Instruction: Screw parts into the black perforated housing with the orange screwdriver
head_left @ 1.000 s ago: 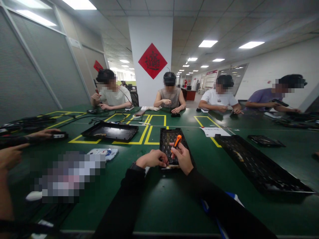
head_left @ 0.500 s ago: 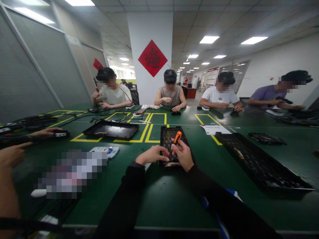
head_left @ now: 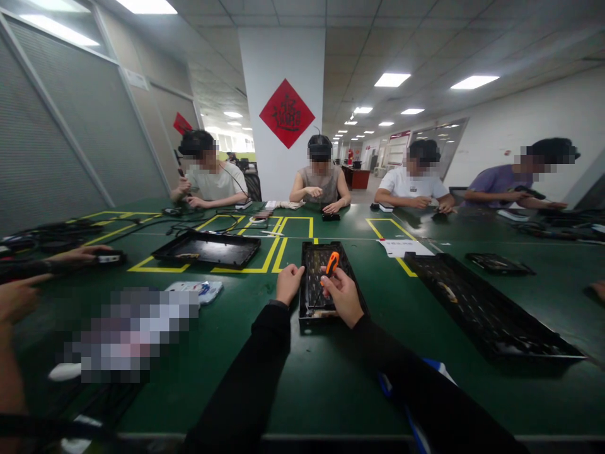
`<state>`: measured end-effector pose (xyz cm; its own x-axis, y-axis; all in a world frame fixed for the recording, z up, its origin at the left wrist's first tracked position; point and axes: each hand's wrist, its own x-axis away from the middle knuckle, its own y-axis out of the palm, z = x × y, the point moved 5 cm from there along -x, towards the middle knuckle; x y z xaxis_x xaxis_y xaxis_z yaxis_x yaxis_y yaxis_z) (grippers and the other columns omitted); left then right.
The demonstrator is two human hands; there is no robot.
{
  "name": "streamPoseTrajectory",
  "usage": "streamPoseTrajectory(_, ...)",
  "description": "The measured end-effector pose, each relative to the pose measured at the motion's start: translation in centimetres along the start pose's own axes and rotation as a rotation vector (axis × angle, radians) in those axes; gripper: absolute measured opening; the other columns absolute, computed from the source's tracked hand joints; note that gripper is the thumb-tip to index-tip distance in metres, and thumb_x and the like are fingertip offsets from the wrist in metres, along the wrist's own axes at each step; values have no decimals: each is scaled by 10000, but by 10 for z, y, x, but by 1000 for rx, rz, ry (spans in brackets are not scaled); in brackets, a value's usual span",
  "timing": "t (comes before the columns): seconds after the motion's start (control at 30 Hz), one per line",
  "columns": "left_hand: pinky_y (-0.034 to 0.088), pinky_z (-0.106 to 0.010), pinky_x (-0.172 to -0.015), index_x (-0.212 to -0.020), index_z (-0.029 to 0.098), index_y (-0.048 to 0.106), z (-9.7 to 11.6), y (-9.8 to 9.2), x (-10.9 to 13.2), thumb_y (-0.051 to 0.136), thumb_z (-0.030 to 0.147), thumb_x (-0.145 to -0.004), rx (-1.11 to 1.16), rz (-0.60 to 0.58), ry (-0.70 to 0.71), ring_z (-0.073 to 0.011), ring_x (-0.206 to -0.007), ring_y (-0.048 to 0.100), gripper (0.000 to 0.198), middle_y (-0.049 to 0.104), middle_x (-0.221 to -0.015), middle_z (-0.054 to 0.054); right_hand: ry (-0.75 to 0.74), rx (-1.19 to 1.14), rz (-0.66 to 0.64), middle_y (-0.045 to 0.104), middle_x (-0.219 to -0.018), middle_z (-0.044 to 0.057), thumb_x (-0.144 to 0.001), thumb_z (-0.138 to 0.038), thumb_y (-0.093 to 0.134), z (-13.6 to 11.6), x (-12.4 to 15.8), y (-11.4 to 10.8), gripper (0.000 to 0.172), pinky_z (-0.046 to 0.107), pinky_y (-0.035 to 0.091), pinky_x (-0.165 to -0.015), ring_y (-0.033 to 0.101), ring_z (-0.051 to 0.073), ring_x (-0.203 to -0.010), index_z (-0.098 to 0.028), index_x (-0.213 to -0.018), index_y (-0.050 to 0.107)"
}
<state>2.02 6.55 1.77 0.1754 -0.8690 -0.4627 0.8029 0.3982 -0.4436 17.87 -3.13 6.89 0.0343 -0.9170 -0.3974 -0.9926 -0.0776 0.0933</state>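
In front of me on the green table lies a black plastic tray-like casing (head_left: 314, 320) with ribs and slots inside. My right hand (head_left: 347, 299) is closed around a screwdriver (head_left: 333, 262) with an orange and black handle, held over the casing with the handle up. Its tip is hard to make out against the dark plastic. At the casing's left edge, my left hand (head_left: 288, 285) is closed, thumb and fingers pinching the rim.
A long black casing (head_left: 491, 309) lies to the right, beside a white paper sheet (head_left: 405, 248). Another shallow black casing (head_left: 208, 248) sits at the left, behind a plastic packet (head_left: 196, 291). Co-workers sit across the table; another person's hands (head_left: 19, 296) reach in from the left.
My left hand has moved from inside the casing, near the screwdriver, out to the casing's left rim. My right hand still holds the screwdriver over the casing.
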Motion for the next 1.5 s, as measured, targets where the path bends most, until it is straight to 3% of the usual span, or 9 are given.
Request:
streamPoseTrajectory(0.13,224,-216,-500,-484,166,310,-2,3,3,437,409,-749,-31,-76,13,-76,-479,325,381,335,-460,50,5,-4,-7,529,-647,-24,-746,-319,550,1,0,0,338,200,385,-477,469,70,-501,-165,-1046,527)
streamPoseTrajectory(1.17,229,-213,-513,-506,166,317,0,4,5,397,416,-761,-56,-105,2,-80,-501,342,365,366,-487,45,-11,38,-22,512,-589,-31,-754,-333,525,-5,2,1,376,218,407,-505,482,85,-511,-145,-1079,538)
streamPoseTrajectory(1.33,225,-215,-511,-498,166,313,1,3,5,405,408,-755,-44,-100,15,-80,-498,336,365,352,-479,46,-15,19,-40,535,-646,-18,-739,-323,551,-2,1,2,387,215,418,-512,492,81,-532,-159,-1089,536)
streamPoseTrajectory(1.5,220,-215,-511,-495,167,314,1,3,6,414,400,-747,-18,-104,-10,-80,-498,333,357,347,-473,47,1,-72,-30,598,-812,28,-619,-282,678,3,-1,3,462,221,460,-543,561,120,-672,-178,-1033,501)
